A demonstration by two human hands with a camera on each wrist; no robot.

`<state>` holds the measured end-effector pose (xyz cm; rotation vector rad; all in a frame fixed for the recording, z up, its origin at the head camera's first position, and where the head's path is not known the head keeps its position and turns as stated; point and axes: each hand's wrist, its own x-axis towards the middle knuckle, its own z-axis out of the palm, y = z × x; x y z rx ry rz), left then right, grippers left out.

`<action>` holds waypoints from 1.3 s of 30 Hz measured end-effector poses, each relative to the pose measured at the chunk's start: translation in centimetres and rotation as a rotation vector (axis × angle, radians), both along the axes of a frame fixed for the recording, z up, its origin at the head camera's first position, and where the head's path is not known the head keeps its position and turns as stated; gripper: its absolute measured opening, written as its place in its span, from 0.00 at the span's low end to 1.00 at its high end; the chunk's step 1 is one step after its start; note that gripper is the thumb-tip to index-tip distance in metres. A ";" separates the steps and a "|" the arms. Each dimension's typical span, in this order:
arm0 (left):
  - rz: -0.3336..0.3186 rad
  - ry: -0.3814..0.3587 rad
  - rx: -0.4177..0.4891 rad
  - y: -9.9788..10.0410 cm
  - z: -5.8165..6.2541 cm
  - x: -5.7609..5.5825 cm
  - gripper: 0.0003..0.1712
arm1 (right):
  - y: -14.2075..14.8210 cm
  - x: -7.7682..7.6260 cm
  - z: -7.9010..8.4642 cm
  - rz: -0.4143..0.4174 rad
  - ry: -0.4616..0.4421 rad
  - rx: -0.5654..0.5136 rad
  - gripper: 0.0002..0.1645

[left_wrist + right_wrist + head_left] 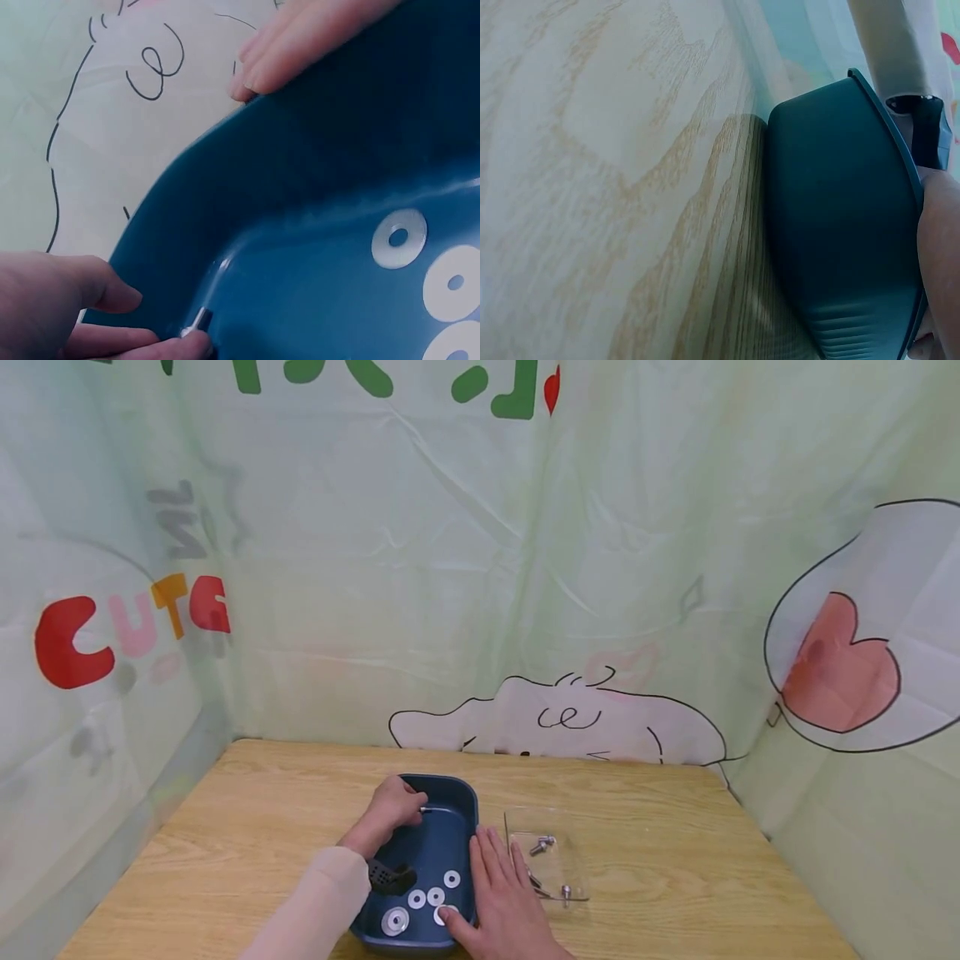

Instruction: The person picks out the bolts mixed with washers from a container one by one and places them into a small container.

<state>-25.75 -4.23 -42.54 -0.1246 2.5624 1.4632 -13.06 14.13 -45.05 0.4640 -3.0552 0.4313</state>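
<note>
My left hand (pixel 395 803) reaches into the far left corner of a dark blue tray (pixel 420 852). Its fingers pinch a small metal bolt (pixel 199 319), which sticks out past the fingertips near the tray wall. Over the tray's right rim lies my right hand (pixel 504 893), fingers straight along the outside and thumb inside near a washer. Several flat metal washers (pixel 436 896) lie on the tray floor at the near end; one larger washer (pixel 395 921) sits in the near left corner.
Right of the tray stands a clear plastic box (pixel 573 852) with several bolts (pixel 538 847) in it, partly behind my right hand. All of it stands on a wooden table (pixel 660 860). A printed curtain (pixel 450 568) surrounds the table's back and sides.
</note>
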 end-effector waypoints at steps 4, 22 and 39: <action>-0.015 -0.012 0.051 0.4 -0.1 0.1 0.19 | 0.0 0.1 0.0 0.008 0.017 0.004 0.59; -0.075 -0.041 0.190 2.3 -0.6 0.5 0.19 | -0.1 0.0 0.0 0.000 -0.002 0.014 0.59; -0.153 -0.042 0.150 3.6 -1.0 0.8 0.14 | -0.1 -0.1 0.0 -0.006 -0.031 0.008 0.60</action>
